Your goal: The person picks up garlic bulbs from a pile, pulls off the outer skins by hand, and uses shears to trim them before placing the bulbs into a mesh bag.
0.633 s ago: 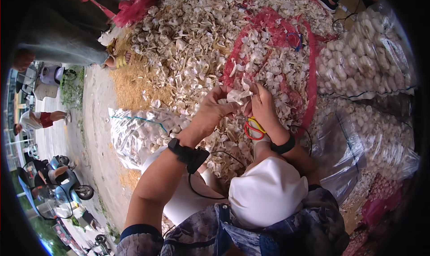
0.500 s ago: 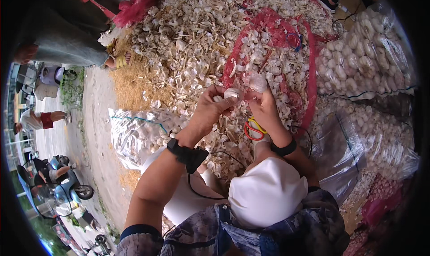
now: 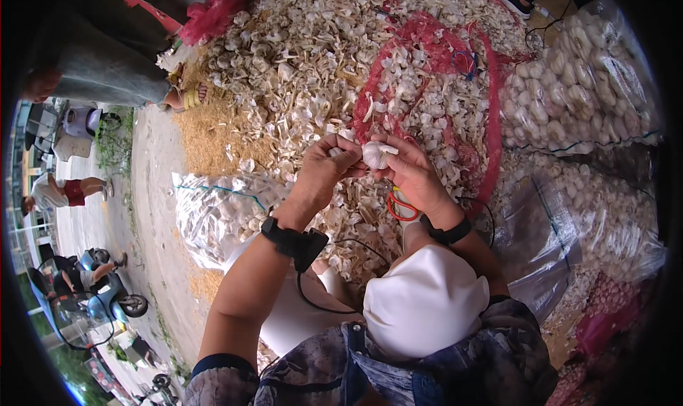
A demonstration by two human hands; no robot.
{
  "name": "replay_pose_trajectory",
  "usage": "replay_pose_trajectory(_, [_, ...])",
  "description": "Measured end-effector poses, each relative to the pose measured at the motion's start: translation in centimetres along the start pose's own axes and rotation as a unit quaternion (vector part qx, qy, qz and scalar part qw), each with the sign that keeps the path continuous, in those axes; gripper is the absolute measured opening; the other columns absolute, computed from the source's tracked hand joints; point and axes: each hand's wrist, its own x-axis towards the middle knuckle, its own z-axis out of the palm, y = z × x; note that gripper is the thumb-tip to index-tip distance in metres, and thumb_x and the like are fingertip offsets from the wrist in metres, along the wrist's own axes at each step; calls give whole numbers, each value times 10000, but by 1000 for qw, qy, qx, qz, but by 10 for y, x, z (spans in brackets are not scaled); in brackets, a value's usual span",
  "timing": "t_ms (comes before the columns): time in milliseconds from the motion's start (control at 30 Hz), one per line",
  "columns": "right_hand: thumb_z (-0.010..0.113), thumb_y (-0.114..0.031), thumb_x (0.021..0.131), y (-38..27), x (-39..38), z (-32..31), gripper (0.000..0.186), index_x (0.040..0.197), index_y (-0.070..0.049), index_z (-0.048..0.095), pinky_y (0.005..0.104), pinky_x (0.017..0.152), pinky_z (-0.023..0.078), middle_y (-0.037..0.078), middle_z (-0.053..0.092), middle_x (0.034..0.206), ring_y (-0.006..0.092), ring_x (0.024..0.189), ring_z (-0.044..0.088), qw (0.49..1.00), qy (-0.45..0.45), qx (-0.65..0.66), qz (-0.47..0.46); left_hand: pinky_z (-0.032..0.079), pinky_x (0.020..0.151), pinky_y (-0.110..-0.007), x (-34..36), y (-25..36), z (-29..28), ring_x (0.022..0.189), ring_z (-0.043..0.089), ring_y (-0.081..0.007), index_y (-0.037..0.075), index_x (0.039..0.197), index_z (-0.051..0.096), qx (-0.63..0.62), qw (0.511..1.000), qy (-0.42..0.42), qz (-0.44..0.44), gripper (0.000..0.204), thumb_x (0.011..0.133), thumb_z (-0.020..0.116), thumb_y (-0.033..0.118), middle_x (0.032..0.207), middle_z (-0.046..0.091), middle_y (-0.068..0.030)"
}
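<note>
My right hand (image 3: 410, 173) grips a white garlic bulb (image 3: 377, 154) between thumb and fingers. Beside it, my left hand (image 3: 324, 170) has its fingers curled and pinched, close against the bulb's left side; a small pale piece shows among them, too hidden to name. Below my right hand are scissors with red and yellow handles (image 3: 403, 205), partly hidden. A heap of garlic skins (image 3: 277, 111) spreads beyond both hands, with torn red mesh (image 3: 366, 100) lying in it.
Clear bags of garlic (image 3: 569, 100) are stacked at right; another plastic bag (image 3: 210, 210) lies left of my forearm. A person's trouser leg and sandalled foot (image 3: 188, 98) stand upper left. On the pavement beyond are a walking person (image 3: 53, 190) and scooters (image 3: 107, 299).
The loose skin that stood up from my fingers is gone. My right hand has turned and lowered slightly, the bulb now between both hands. The distant rider and walker have shifted slightly.
</note>
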Motion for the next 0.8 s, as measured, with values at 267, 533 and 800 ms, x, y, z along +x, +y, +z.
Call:
replay_pose_trajectory(267, [599,-99,951,2,2,11,445,1367,-9,468,305,935,499,83,595,1241,142,1119,585,990,45,-116,-72,514,659,-235,-4,6,18,775,644,-108,32,1112,622,77,996,21,33,255,898,699,148,900,672,-21])
replay_pose_trajectory(533, [682,-43,889,1,-1,8,449,1308,24,537,257,871,541,74,622,1177,131,1020,624,972,53,-197,-115,502,672,-230,-2,2,9,795,618,-100,24,1172,605,-6,997,-69,-27,297,917,677,159,928,663,-20])
replay_pose_trajectory(800, [600,-86,952,1,-2,10,362,1291,34,554,290,833,575,105,644,1158,160,992,654,983,71,-138,-103,506,685,-248,-1,5,8,778,615,-116,33,1116,621,-141,984,-51,-101,218,943,635,165,905,655,-21])
